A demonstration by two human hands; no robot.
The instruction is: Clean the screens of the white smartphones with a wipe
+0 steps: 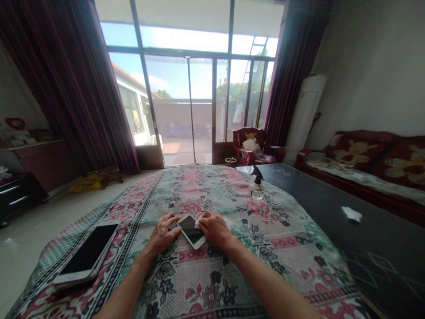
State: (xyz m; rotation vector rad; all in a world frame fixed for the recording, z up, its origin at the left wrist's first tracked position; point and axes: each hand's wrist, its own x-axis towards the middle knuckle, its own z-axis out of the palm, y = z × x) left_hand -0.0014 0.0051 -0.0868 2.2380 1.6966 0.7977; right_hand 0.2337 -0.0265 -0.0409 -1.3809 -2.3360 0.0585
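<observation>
A small white-framed tablet point(191, 231) with a dark screen lies at an angle on the flowered cloth point(195, 283). My left hand point(165, 231) rests at its left edge, fingers spread, thumb and fingertips near the frame. My right hand point(213, 227) is closed around a white tissue point(198, 221), of which only a bit shows, and presses it on the screen's right side. To the left lies a stack of larger white tablets point(88, 252), the top one with its dark screen up. Beyond my right hand stands a clear spray bottle point(257, 186) with a black nozzle.
A crumpled white tissue point(352, 214) lies on the dark table point(381, 248) at the right. Behind that table stands a red sofa point(372, 155), and a wooden armchair point(247, 141) is near the glass door. A yellow bag point(86, 181) sits on the floor at the left.
</observation>
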